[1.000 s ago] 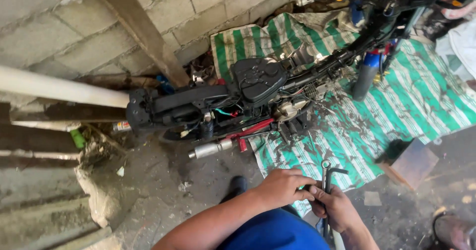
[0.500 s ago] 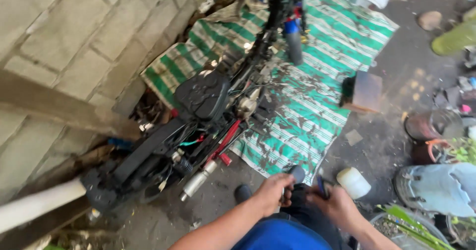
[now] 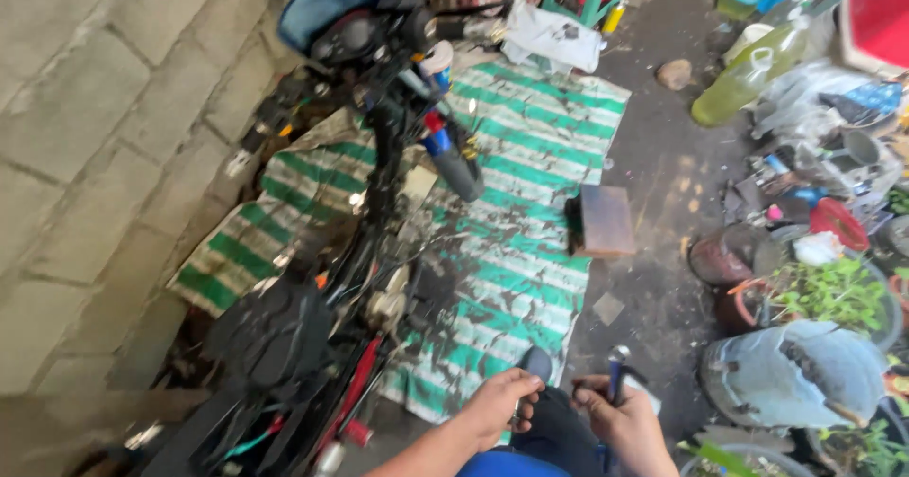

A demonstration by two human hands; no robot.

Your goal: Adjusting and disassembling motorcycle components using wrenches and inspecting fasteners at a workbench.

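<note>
Low in the head view, both hands sit close together above the person's lap. Left hand [image 3: 500,403]: fingers curled tight around a small dark part, mostly hidden by the fist; what it is cannot be told. Right hand [image 3: 620,422]: fingers closed on a tool [image 3: 615,373] with a blue handle and a metal tip that stands upright above the knuckles. The two hands are near each other but apart.

Ahead lies a green-and-white striped tarp [image 3: 530,203] on the dark floor [image 3: 663,174], stained with grease. A stripped motorcycle [image 3: 379,250] lies across the tarp's left part, along a block wall [image 3: 104,127]; its handlebar grip [image 3: 454,169] points toward the tarp's middle, and a red bar shows low on the frame. A wooden block [image 3: 603,220] rests at the tarp's right edge.

Right of the floor strip: a grey pot [image 3: 795,373], a green plant [image 3: 833,292], a yellow-green bottle [image 3: 734,94], mixed clutter. A white rag [image 3: 554,37] lies at the tarp's far end.
</note>
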